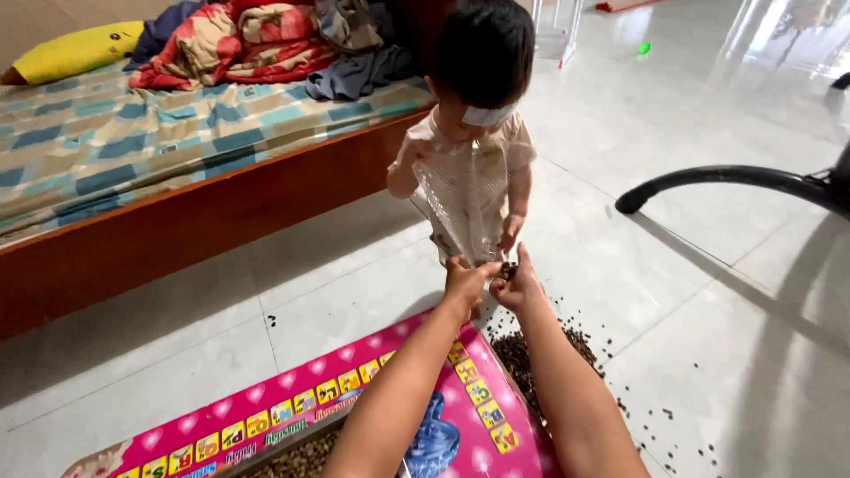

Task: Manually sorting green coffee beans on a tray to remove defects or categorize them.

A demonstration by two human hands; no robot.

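Fingers [469,274] pinch clear bag [460,199] | tiled floor [691,177] | bed [177,150]

A low wooden bed [177,221] with a checked sheet [133,133] holds a yellow pillow [75,51] and heaped clothes [266,40]. A black curved bar [726,180] crosses the pale tiled floor [708,292].

Bed [133,150] behind-left, child [469,133] w/ bag [460,208] ahead, beans [531,354] on floor [708,354] right of box [266,416]
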